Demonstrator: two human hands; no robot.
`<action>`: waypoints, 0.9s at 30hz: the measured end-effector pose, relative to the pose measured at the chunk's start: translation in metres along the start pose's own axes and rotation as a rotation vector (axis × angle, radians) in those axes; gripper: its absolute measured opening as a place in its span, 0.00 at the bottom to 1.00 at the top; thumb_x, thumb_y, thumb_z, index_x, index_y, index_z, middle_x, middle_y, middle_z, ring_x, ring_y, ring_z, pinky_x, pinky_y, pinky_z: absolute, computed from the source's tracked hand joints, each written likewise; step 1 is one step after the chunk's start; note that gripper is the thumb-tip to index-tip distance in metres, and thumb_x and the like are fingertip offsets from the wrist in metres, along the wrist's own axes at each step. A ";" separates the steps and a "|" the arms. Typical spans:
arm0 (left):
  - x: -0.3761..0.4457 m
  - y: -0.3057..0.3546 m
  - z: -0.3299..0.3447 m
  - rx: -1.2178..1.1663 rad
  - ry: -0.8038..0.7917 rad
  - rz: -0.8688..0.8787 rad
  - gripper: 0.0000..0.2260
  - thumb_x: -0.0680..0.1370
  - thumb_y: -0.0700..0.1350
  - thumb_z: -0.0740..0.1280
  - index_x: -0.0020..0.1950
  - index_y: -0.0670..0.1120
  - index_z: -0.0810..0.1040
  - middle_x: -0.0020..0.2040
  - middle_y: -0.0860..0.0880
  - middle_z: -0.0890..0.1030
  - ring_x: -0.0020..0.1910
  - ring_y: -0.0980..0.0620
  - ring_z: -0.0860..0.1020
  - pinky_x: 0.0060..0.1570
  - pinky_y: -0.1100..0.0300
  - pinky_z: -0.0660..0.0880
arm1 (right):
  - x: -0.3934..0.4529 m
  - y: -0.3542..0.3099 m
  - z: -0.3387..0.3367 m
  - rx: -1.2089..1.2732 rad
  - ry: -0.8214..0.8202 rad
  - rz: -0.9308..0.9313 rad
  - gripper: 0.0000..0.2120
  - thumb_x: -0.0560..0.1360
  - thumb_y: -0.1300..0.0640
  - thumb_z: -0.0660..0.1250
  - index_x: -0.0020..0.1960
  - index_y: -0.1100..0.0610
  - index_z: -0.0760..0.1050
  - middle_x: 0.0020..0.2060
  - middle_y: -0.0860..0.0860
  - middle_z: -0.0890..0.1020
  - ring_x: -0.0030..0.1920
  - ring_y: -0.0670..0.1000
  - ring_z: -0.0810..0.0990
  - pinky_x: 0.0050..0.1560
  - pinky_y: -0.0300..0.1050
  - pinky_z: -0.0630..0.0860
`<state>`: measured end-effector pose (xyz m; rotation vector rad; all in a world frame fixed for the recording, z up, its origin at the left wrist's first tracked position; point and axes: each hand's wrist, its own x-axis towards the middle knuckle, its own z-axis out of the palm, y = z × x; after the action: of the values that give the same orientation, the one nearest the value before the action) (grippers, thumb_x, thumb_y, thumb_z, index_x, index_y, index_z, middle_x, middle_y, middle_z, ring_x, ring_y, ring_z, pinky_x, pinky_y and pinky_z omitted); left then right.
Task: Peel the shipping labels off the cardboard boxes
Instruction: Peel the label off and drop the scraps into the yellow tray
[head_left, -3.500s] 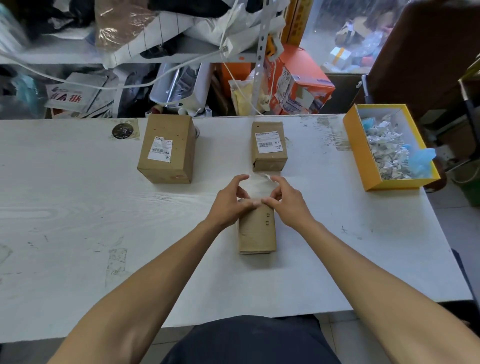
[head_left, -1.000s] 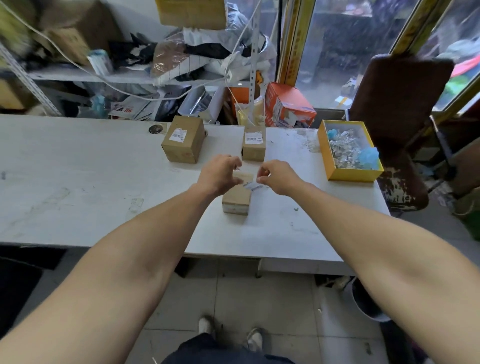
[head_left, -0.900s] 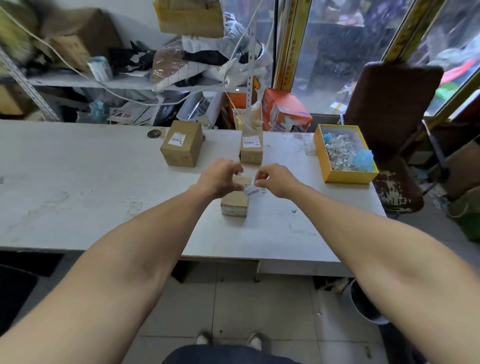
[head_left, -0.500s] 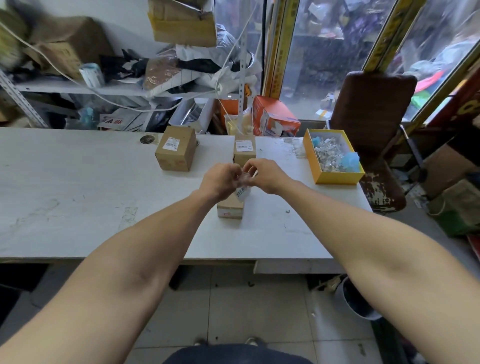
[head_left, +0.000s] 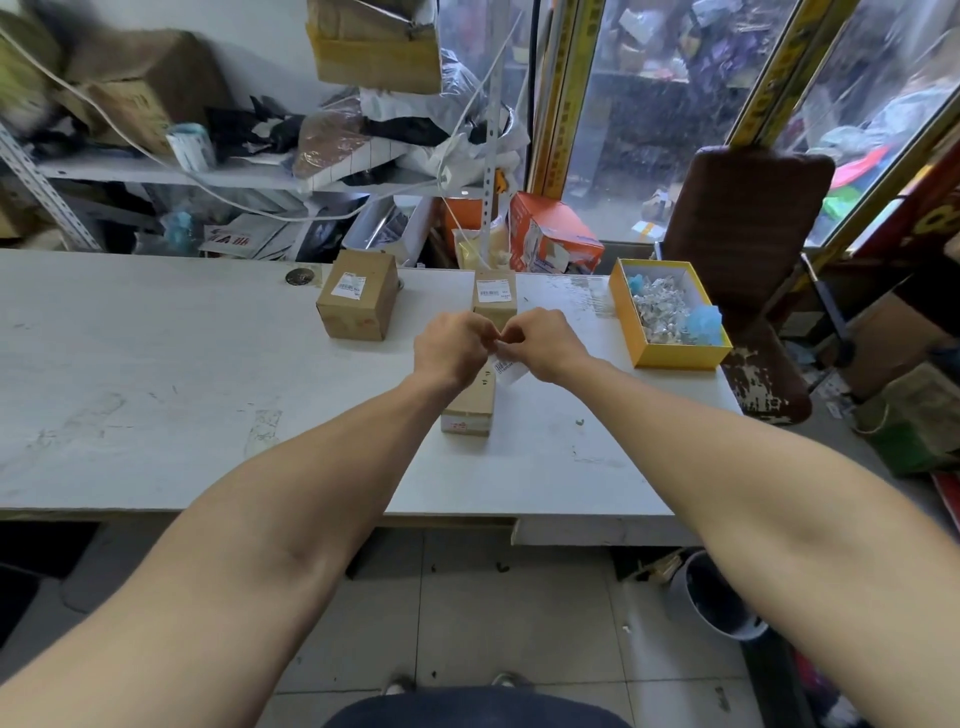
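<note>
Lifted clear of the near box since a moment ago, the peeled label is pinched between the curled fingers of the left hand and right hand, held together just above that box on the white table.

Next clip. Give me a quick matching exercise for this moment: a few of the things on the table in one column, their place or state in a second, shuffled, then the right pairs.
Things
1. peeled label
2. nearest box
3. far left box
4. yellow tray

Places or states
A. label still stuck on top
B. at the table's right edge, full of crumpled paper
C. pinched between the left hand and right hand
D. below the hands, top bare where it shows

Pairs: 1-C, 2-D, 3-A, 4-B
</note>
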<state>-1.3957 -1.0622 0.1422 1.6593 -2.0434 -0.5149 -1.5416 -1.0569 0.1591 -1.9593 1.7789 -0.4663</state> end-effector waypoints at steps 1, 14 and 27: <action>0.000 0.001 -0.001 0.026 0.021 0.003 0.06 0.77 0.45 0.70 0.50 0.54 0.86 0.48 0.51 0.85 0.52 0.48 0.80 0.46 0.52 0.79 | 0.001 -0.002 -0.001 -0.011 0.002 0.000 0.11 0.74 0.51 0.72 0.48 0.59 0.83 0.43 0.53 0.83 0.43 0.51 0.80 0.44 0.47 0.79; 0.000 -0.015 -0.003 0.093 -0.083 0.130 0.05 0.78 0.42 0.68 0.50 0.48 0.84 0.50 0.48 0.80 0.51 0.46 0.77 0.47 0.51 0.78 | 0.001 -0.002 -0.003 -0.061 -0.015 -0.026 0.04 0.74 0.61 0.72 0.48 0.56 0.81 0.45 0.51 0.80 0.47 0.51 0.79 0.47 0.43 0.77; -0.001 -0.017 -0.001 -0.061 -0.128 0.147 0.03 0.74 0.46 0.74 0.45 0.49 0.87 0.41 0.51 0.86 0.39 0.53 0.82 0.42 0.52 0.81 | 0.003 -0.011 -0.008 -0.039 -0.069 0.028 0.04 0.73 0.63 0.72 0.46 0.55 0.82 0.44 0.50 0.81 0.46 0.50 0.79 0.40 0.39 0.78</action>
<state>-1.3813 -1.0644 0.1339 1.4614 -2.1977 -0.6394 -1.5358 -1.0601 0.1715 -1.9502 1.7827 -0.3521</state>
